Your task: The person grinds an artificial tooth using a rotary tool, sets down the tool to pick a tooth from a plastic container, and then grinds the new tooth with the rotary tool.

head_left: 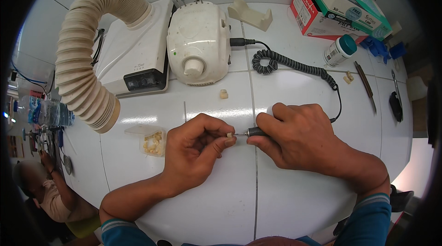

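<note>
My left hand (pixel 195 151) is closed, pinching a small cream-coloured tooth-like piece (pixel 229 134) between thumb and fingertips. My right hand (pixel 294 135) grips a rotary handpiece (pixel 254 132), whose thin metal bur (pixel 241 134) points left and meets or nearly meets the piece; contact is too small to tell. A coiled black cord (pixel 299 65) runs from the handpiece to a white control box (pixel 199 43) with a round knob and several burs standing on top. Left of my left hand, an open clear plastic box (pixel 153 144) contains several yellowish tooth-like pieces.
A ribbed suction hose (pixel 76 57) arches at the left from a white unit (pixel 133 57). Another cream piece (pixel 223 94) lies before the control box. At right are a knife-like tool (pixel 365 87), a white bottle (pixel 340 52) and stacked boxes (pixel 345 4). Another person (pixel 60 191) sits at far left.
</note>
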`<state>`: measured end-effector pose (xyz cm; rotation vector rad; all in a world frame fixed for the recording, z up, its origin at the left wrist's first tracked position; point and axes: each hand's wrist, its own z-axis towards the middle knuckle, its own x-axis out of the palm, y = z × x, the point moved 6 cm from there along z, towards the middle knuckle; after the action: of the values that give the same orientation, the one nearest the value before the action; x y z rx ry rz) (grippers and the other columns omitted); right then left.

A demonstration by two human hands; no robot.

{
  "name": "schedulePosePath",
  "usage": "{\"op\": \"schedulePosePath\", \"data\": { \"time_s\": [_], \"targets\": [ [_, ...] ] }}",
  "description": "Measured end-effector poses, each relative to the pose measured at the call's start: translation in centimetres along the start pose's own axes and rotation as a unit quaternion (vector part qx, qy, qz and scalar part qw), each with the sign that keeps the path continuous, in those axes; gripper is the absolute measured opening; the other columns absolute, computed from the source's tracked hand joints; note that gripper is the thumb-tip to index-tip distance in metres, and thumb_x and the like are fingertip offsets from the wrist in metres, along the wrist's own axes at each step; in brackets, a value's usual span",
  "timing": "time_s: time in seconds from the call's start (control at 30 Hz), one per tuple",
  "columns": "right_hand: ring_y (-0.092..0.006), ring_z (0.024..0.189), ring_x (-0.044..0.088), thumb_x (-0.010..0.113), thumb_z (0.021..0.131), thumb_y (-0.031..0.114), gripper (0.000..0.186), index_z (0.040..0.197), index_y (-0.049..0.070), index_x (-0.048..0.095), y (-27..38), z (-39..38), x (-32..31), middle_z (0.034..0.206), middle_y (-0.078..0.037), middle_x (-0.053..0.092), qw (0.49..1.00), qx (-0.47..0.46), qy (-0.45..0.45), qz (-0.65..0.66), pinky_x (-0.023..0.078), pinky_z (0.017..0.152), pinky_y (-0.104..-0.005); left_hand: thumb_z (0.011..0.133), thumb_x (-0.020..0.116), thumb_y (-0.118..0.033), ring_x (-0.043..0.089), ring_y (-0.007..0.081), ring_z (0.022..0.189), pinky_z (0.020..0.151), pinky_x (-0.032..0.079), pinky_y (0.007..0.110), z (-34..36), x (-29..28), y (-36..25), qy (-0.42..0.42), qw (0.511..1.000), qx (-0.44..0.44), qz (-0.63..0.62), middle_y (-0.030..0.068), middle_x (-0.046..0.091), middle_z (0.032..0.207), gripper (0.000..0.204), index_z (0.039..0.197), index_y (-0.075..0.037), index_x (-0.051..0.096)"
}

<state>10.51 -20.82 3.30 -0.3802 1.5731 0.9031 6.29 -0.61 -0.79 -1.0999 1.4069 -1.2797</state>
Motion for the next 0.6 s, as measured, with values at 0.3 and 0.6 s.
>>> {"op": "schedulePosePath", "data": {
  "time_s": [0.3, 0.6],
  "targets": [
    [-0.0289, 0.050, 0.066, 0.070, 0.108, 0.048, 0.043, 0.093, 0.007, 0.071, -0.22, 0.06, 0.00, 0.070, -0.011, 0.065, 1.000, 0.016, -0.012, -0.002, 0.047, 0.045, -0.0419, 0.106, 0.065, 0.010, 0.078, 0.0206, 0.119, 0.075, 0.060, 0.023, -0.08, 0.07, 0.27, 0.028, 0.999, -0.020, -0.010, 0.0156, 0.075, 0.124, 0.022, 0.122, -0.001, 0.056],
    [-0.0293, 0.050, 0.065, 0.069, 0.109, 0.048, 0.044, 0.092, 0.007, 0.070, -0.37, 0.13, -0.01, 0.068, -0.011, 0.063, 1.000, 0.024, -0.006, 0.008, 0.046, 0.045, -0.0431, 0.107, 0.069, 0.004, 0.076, 0.0110, 0.104, 0.072, 0.059, 0.022, -0.05, 0.24, 0.59, -0.011, 0.998, 0.000, -0.059, 0.0157, 0.077, 0.122, 0.017, 0.121, 0.002, 0.061]
  ]
}}
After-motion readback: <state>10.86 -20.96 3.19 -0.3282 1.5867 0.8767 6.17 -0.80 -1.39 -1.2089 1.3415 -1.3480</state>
